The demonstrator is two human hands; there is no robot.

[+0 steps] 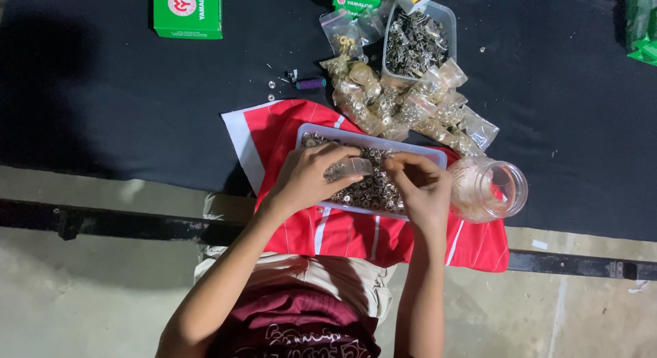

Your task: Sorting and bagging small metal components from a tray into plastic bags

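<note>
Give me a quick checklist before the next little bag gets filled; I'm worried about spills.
1. Small clear bag held in left hand: ok.
2. Right hand at the bag's mouth: ok.
3. Bag mouth open: cannot tell.
4. White tray of small metal parts resting flat on red cloth: ok.
5. Clear jar lying on its side, mouth at the table edge: not ok.
6. Filled bags piled clear of the tray: ok.

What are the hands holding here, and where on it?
The left hand and right hand pinch a small clear plastic bag by its ends above the tray.
</note>
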